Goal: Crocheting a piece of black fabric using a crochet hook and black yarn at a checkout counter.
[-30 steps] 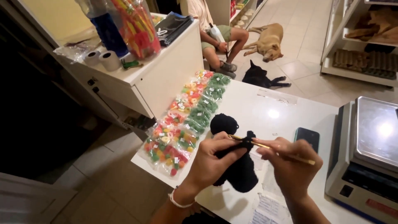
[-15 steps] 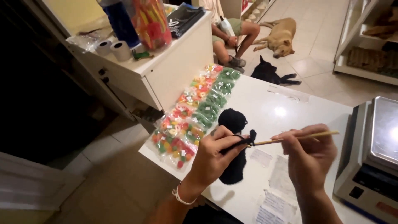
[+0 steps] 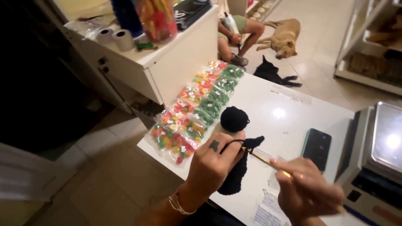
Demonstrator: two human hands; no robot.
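Observation:
My left hand (image 3: 214,163) pinches a black crocheted piece (image 3: 238,171) that hangs down over the white table (image 3: 289,113), with black yarn looped over its forefinger. My right hand (image 3: 307,190) grips a thin wooden crochet hook (image 3: 268,161) whose tip sits in the top of the black piece. A ball of black yarn (image 3: 233,119) rests on the table just beyond my left hand.
Rows of small bags of coloured candy (image 3: 197,109) line the table's left edge. A dark phone (image 3: 316,143) and a weighing scale (image 3: 379,159) lie to the right. A white counter (image 3: 167,58) stands behind. A seated person (image 3: 238,31), a tan dog (image 3: 287,35) and a black cat (image 3: 272,73) occupy the floor beyond.
Both hands have dropped lower and nearer in view. The hook tilts down more steeply into the black piece. The view has shifted slightly.

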